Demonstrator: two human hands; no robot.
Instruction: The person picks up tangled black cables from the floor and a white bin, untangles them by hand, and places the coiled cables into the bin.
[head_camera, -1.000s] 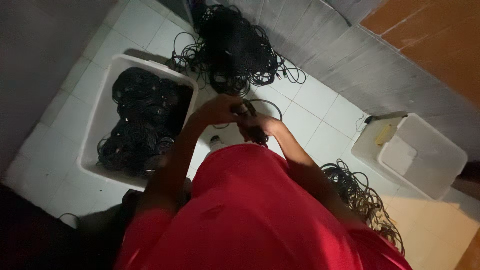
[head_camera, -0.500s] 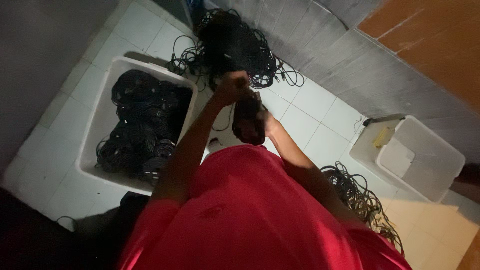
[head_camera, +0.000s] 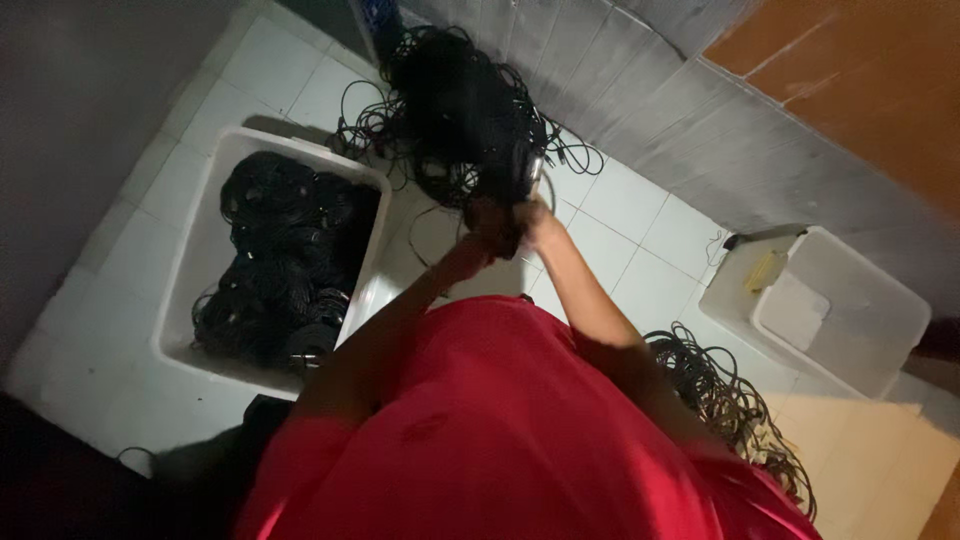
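Black cable bundle (head_camera: 500, 225): a dark coil held up over the white tile floor (head_camera: 640, 210), near the wall edge.
Left hand (head_camera: 478, 252): closed on the bundle's low side to steady it.
Right hand (head_camera: 530, 215): closed on the top.
Cable pile (head_camera: 460, 110): right behind the hands.
Full white bin (head_camera: 210, 230): left, packed with coils.
Empty white bin (head_camera: 850, 310): right.
Change: both hands are higher and closer to the pile than a moment ago.

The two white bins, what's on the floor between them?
In the head view, between the cable-filled bin and the other bin are the person's arms and red shirt, white floor tiles, and loose black cables beside the right arm.
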